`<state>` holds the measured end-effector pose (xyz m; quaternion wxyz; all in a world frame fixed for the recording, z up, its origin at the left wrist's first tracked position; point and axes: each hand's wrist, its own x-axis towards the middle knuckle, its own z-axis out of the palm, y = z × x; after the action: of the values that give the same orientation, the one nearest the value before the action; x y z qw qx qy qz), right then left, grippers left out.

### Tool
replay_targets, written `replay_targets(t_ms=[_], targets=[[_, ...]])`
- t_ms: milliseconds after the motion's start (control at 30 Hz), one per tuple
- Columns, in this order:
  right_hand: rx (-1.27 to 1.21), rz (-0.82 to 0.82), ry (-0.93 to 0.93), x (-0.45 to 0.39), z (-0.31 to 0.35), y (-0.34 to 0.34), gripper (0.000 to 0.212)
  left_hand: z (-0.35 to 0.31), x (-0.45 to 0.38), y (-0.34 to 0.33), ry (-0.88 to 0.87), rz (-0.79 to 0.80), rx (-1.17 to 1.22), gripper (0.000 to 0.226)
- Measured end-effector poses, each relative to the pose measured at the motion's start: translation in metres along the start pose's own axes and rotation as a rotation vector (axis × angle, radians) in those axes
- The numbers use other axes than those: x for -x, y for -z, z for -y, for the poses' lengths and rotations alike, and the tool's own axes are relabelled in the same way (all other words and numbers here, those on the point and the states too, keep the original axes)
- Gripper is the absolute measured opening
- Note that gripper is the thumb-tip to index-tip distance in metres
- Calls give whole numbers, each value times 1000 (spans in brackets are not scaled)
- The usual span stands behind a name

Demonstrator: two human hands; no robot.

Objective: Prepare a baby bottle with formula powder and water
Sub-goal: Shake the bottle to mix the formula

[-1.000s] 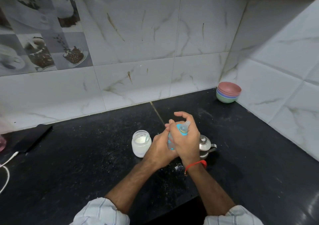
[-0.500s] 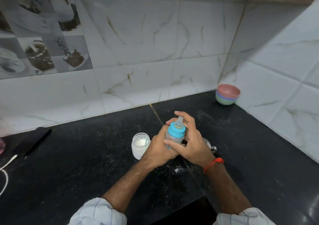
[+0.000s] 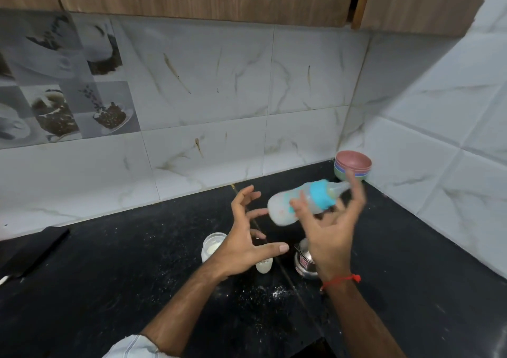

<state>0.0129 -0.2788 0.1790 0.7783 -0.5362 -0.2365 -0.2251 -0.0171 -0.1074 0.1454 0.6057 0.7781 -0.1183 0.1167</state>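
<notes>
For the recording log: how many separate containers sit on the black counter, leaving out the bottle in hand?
4: a powder jar behind the left hand; a small clear cap beside it; a steel pot under the right wrist; stacked bowls in the corner. Hands may hide more.

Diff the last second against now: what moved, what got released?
The baby bottle with blue collar went from upright between both hands to raised and tipped sideways, teat pointing right, blurred. The left hand let go and spread open. The right hand stays at the bottle with its fingers across it; grip unclear. Unmoved: open white powder jar, small steel pot, stacked coloured bowls.
</notes>
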Motion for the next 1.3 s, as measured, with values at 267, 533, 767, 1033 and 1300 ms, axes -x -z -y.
replay_targets(t_ms=[267, 533, 767, 1033, 1300], targets=[[248, 54, -11, -9, 6, 4, 91, 10, 0, 4, 93, -116, -60, 95], [421, 137, -19, -8, -5, 8, 87, 20, 4, -3, 99, -160, -111, 78], [482, 149, -31, -6, -10, 12, 90, 19, 2, -4, 98, -243, -119, 60], [519, 144, 29, -7, -9, 12, 90, 18, 1, -9, 106, -254, -97, 53], [479, 68, 173, -12, -4, 10, 91, 18, 3, -9, 104, -250, -92, 46]])
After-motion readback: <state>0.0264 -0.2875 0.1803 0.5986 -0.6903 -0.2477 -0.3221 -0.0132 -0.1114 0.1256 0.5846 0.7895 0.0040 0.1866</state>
